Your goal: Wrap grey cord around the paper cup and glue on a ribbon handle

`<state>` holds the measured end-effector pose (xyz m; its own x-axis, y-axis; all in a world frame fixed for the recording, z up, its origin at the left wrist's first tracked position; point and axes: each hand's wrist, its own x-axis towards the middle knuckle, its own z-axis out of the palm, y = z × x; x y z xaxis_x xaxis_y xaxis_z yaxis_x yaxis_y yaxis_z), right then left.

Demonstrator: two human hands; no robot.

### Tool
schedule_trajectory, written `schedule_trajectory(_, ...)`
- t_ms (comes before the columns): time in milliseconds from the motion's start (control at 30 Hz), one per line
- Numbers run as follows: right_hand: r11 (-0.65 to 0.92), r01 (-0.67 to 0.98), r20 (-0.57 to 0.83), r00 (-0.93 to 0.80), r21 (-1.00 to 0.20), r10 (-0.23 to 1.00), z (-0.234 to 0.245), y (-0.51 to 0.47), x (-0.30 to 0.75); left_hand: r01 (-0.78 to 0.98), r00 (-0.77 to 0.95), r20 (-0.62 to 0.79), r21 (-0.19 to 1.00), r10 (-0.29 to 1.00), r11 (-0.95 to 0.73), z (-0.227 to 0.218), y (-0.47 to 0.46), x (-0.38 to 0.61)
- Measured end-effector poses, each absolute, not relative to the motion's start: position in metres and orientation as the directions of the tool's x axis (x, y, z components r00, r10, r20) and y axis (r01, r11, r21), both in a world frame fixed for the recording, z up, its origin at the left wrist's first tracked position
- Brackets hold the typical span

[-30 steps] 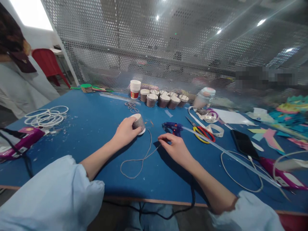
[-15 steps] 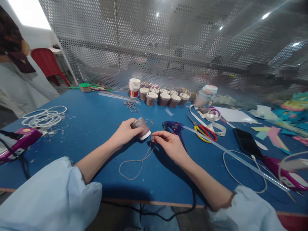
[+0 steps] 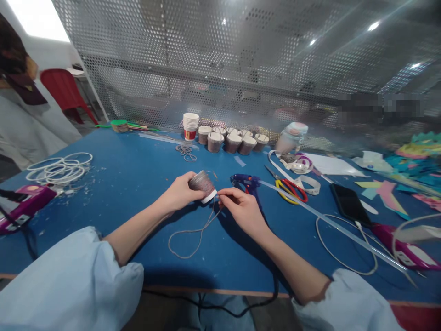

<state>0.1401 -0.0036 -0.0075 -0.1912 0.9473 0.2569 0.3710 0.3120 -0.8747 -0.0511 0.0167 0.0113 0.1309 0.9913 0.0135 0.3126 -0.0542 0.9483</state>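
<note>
My left hand [image 3: 181, 192] is wrapped round a paper cup [image 3: 203, 184] covered in grey-brown string, tilted so its white end points down to the right. My right hand [image 3: 239, 204] pinches a thin grey cord [image 3: 186, 231] right beside that white end. From the fingers the cord trails down in a loop onto the blue table [image 3: 165, 271]. Just beyond my right hand lies a dark blue glue gun [image 3: 246, 180] with a long clear glue stick [image 3: 330, 220] running from it to the right.
At the back stand string-wrapped cups [image 3: 233, 143] and stacked paper cups [image 3: 190, 126]. To the right are scissors [image 3: 291, 191], a phone [image 3: 349, 202], a jar [image 3: 291, 137] and ribbon [image 3: 310, 185]. White cord [image 3: 58, 169] and a purple power strip [image 3: 25, 207] lie left; a person [image 3: 20, 87] stands beyond.
The cup has turned slightly in my left hand, and my right fingers have come a little closer to its white end. The whole view has shifted slightly.
</note>
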Motion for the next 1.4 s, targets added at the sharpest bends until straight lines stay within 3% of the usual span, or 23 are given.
schedule_trajectory(367,0.525,0.469,0.458,-0.258,-0.71,0.851,-0.004,-0.008,0.138,0.371,0.144,0.001,0.927,0.99,-0.055,0.014,0.015,-0.05)
schedule_trajectory(800,0.552,0.467,0.463,-0.301,-0.69,0.834,-0.014,-0.001,0.134,0.466,0.231,0.119,0.858,0.966,-0.217,0.011,0.018,-0.053)
schedule_trajectory(1400,0.558,0.518,0.479,-0.291,-0.649,0.828,-0.015,0.0,0.132,0.434,0.253,0.15,0.865,0.956,-0.251,0.007,0.017,-0.051)
